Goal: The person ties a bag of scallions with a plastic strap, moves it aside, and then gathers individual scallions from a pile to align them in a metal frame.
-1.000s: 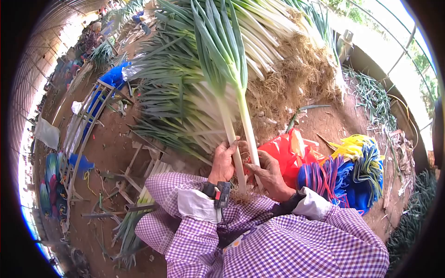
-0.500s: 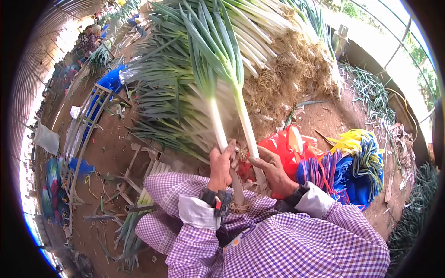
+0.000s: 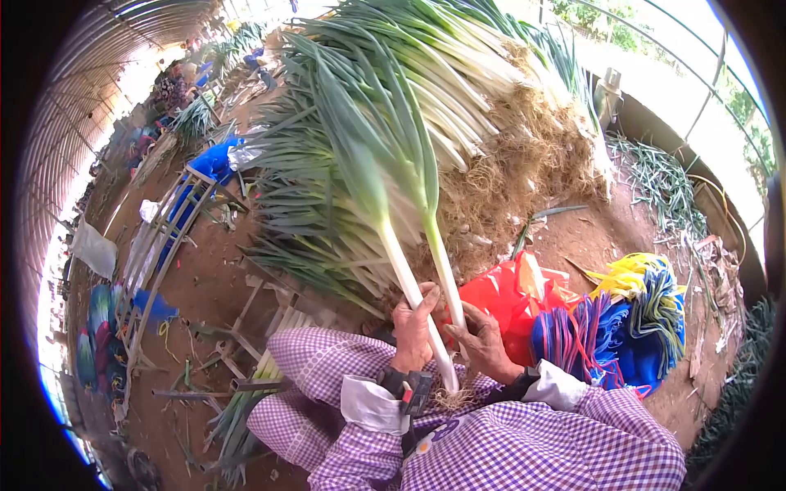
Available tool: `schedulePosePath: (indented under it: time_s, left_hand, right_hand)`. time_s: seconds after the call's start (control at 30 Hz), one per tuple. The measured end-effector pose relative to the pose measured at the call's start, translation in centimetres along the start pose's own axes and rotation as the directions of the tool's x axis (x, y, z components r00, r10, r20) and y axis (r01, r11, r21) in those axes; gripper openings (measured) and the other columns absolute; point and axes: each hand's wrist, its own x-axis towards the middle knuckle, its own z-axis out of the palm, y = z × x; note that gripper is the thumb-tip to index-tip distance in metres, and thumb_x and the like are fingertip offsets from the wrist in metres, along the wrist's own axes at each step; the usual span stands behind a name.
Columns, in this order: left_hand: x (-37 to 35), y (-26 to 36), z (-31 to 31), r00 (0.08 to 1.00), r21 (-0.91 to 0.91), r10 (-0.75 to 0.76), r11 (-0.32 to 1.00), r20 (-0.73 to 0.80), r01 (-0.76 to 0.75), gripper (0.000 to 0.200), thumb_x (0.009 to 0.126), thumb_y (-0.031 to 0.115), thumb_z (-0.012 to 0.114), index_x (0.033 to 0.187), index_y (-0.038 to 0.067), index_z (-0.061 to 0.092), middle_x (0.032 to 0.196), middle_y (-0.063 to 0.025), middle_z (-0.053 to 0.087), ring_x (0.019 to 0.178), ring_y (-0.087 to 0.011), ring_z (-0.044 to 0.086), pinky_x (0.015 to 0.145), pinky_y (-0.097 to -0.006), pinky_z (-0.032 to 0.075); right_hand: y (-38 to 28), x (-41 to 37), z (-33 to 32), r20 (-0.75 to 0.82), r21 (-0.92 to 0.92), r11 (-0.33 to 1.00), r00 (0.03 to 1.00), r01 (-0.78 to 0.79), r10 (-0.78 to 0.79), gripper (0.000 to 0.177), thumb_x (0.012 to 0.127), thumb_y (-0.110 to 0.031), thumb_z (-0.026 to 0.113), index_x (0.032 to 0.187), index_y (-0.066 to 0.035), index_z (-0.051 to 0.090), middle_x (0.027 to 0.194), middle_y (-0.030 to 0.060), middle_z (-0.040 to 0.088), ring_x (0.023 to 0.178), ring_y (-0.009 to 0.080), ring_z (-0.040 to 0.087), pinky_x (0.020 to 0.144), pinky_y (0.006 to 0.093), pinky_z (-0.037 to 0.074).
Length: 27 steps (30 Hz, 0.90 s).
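Note:
My left hand (image 3: 415, 329) is closed around the white shank of a long green onion (image 3: 401, 263), whose roots hang over my lap. A second green onion (image 3: 440, 254) stands beside it, and my right hand (image 3: 488, 348) is wrapped around its lower shank. The two shanks tilt towards each other at the bottom, and their leaves overlap above. The lower end of the second onion is mostly hidden behind my fingers. Beyond them lies a large pile of green onions (image 3: 458, 106), with its tangled roots (image 3: 532, 155) on the right.
A red plastic bag (image 3: 520, 303) lies right of my right hand, beside blue and yellow strips (image 3: 630, 315). At left are a wooden frame (image 3: 168, 229) and more onions on a low metal rack (image 3: 258, 385). Loose leaves (image 3: 659, 184) lie by the low wall.
My hands have come closer together and sit lower in view. The left onion's root end has swung right, and its lower shank, greyish before, now looks white. The view has shifted slightly.

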Motion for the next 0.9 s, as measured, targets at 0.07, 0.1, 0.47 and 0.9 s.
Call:
schedulePosePath:
  time_s: [0.07,0.1,0.47,0.9]
  left_hand:
    - [0.2,-0.2,-0.2,0.998,0.031,0.035,0.999,-0.057,-0.033,0.024,0.092,0.012,0.074,0.111,0.001,0.063,0.09,-0.0038,0.067,0.078,-0.0108,0.066,0.07,-0.0248,0.057]
    - [0.1,-0.3,0.0,0.995,0.046,0.048,0.998,-0.085,-0.045,0.026,0.092,0.012,0.074,0.113,0.0,0.063,0.094,-0.0045,0.068,0.084,-0.0116,0.068,0.076,-0.025,0.058]
    - [-0.5,0.2,0.2,0.995,0.009,0.091,0.996,-0.046,-0.091,0.042,0.091,0.002,0.068,0.128,-0.011,0.052,0.12,-0.0175,0.064,0.103,-0.0202,0.067,0.091,-0.0303,0.057]
    - [-0.5,0.4,1.3,0.993,0.023,0.105,0.994,0.057,-0.106,0.044,0.092,0.002,0.066,0.133,-0.004,0.05,0.132,-0.0173,0.061,0.115,-0.0266,0.065,0.1,-0.0389,0.054]
  right_hand:
    - [-0.1,-0.4,0.2,-0.011,0.013,1.0,1.0,0.011,-0.011,0.049,0.096,-0.005,0.067,0.141,0.001,0.05,0.093,0.0011,0.063,0.077,0.006,0.059,0.068,0.0243,0.05]
    - [-0.5,-0.7,0.1,-0.027,0.016,1.0,1.0,0.008,-0.007,0.049,0.095,-0.005,0.068,0.14,0.001,0.05,0.092,0.0006,0.063,0.076,0.0055,0.058,0.067,0.0238,0.049]
    - [0.1,-1.8,-0.6,0.009,-0.091,0.996,1.0,0.009,-0.008,0.057,0.093,-0.005,0.069,0.146,-0.002,0.048,0.111,0.0053,0.067,0.096,0.0095,0.062,0.084,0.0262,0.053]
    - [0.7,-2.0,-0.7,0.185,-0.125,0.992,0.983,0.022,0.002,0.053,0.103,-0.011,0.058,0.151,0.002,0.039,0.128,0.0078,0.061,0.116,0.013,0.058,0.1,0.0279,0.047]
